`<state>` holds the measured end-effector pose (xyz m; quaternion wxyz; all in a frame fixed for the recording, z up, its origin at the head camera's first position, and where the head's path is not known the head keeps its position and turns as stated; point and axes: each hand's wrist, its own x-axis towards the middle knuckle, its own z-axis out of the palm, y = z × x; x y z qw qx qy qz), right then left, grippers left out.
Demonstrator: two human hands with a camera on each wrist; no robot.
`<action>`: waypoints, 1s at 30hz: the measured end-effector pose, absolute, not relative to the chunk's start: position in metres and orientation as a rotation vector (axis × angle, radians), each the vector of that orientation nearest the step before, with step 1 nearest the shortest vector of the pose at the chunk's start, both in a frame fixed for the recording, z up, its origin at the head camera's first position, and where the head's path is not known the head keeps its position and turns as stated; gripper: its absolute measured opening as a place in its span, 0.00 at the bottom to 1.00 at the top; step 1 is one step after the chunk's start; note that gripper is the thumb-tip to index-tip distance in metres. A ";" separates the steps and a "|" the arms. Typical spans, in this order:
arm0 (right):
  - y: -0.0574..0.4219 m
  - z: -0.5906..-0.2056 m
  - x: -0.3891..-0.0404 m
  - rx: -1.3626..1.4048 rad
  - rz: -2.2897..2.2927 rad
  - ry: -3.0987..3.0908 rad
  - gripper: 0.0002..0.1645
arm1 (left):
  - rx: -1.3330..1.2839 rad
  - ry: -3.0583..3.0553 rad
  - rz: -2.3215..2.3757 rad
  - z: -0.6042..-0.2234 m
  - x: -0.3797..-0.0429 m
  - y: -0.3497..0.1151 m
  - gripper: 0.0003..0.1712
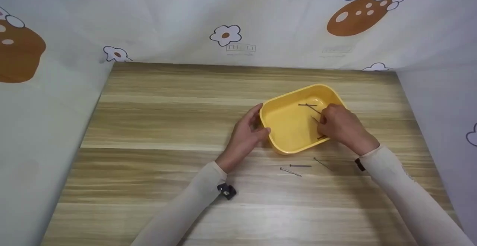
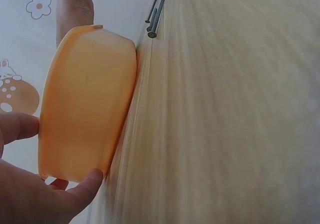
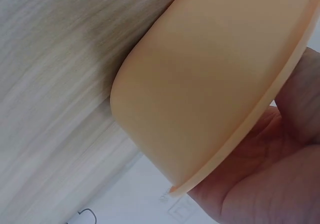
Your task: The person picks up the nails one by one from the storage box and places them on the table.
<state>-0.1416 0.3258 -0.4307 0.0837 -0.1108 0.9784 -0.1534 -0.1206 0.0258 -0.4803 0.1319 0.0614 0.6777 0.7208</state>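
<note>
A yellow plastic tray (image 1: pixel 288 125) with rounded corners stands on the wooden table. My left hand (image 1: pixel 244 132) grips its left end, thumb near the rim; in the left wrist view, fingers (image 2: pixel 87 186) wrap the end wall. My right hand (image 1: pixel 341 125) reaches over the right rim with curled fingers, pinching a thin nail (image 1: pixel 315 119) whose end sticks out towards the left. Two other nails, one lying flat (image 1: pixel 302 105) and one slanting towards the fingers (image 1: pixel 313 108), are inside the tray. The right wrist view shows the tray's outer wall (image 3: pixel 200 84) hiding the fingertips.
Three loose nails lie on the table in front of the tray: one tilted (image 1: pixel 290 172), one level (image 1: pixel 300 165) and one to the right (image 1: pixel 321 163). A printed cloth (image 1: pixel 179 22) hangs behind the table (image 1: pixel 156 126) and along both sides.
</note>
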 end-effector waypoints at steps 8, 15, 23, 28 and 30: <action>0.319 -0.424 -0.131 -0.283 -0.552 2.942 0.04 | 0.175 1.989 2.083 -0.481 -0.121 0.027 0.47; 0.307 -0.408 -0.113 -0.362 -0.641 2.963 0.04 | 0.196 1.985 2.089 -0.481 -0.120 0.026 0.47; 0.288 -0.400 -0.092 -0.521 -0.643 3.012 0.04 | 0.208 1.972 2.110 -0.482 -0.120 0.025 0.47; 0.280 -0.402 -0.082 -0.607 -0.627 3.042 0.06 | 0.204 1.931 2.135 -0.483 -0.121 0.026 0.46; 0.277 -0.403 -0.078 -0.633 -0.610 3.049 0.06 | 0.202 1.929 2.136 -0.484 -0.121 0.026 0.46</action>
